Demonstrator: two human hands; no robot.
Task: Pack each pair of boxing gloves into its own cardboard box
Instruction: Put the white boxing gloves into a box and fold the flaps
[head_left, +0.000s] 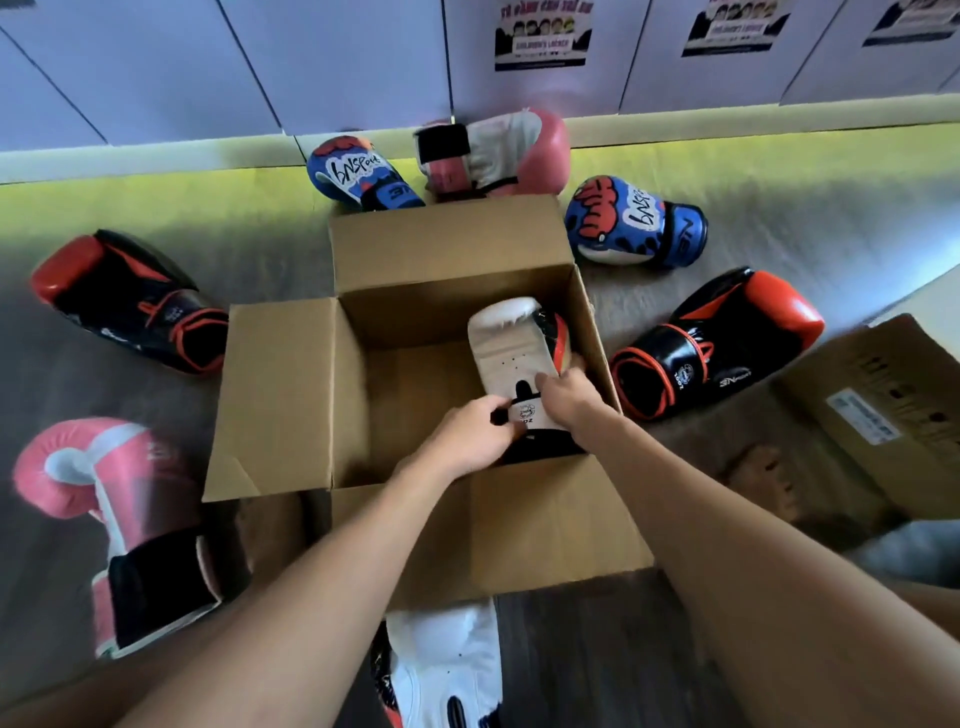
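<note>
Gripping the white glove (511, 353) at its cuff with left hand (470, 434) and right hand (569, 397), inside the open box (291, 395).

Soft daylight falls on the floor (779, 171) beyond the cardboard box (447, 249), tinting it yellow-green; nearer the box it darkens. Edges bow and smear; the box's inside is shadowed.

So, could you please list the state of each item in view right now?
Open cardboard box: flaps spread.
White glove: inside box, both hands on its cuff.
Left hand: gripping.
Right hand: gripping.
Second white glove: on floor.
Second box: on its side.
</note>
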